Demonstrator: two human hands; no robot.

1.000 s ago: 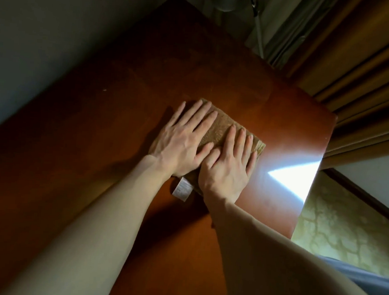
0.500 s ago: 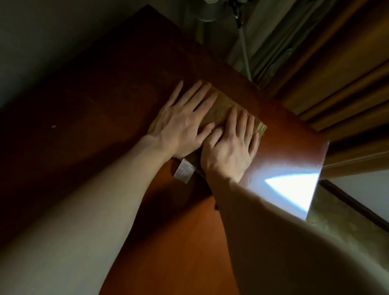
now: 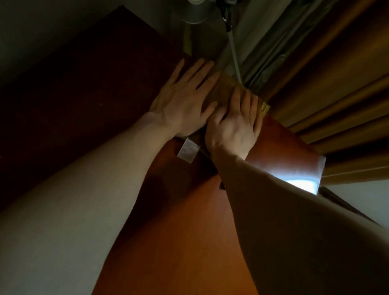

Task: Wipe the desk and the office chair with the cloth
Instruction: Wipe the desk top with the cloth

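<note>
The step in hand is the wiping of the desk [image 3: 183, 227]. The folded brown cloth [image 3: 226, 87] lies flat on the wood at the far edge, just beside the curtain [image 3: 331, 92], with its white label [image 3: 188, 151] sticking out on the near side. Both hands lie on it side by side, the left hand [image 3: 182, 105] and the right hand [image 3: 234, 127] — each presses down with straight fingers, not curled round the cloth. The stroke seems to be at its far end, so the next move probably calls for drawing the cloth toward the body with even pressure. The office chair is not in view — it probably waits for later.
</note>
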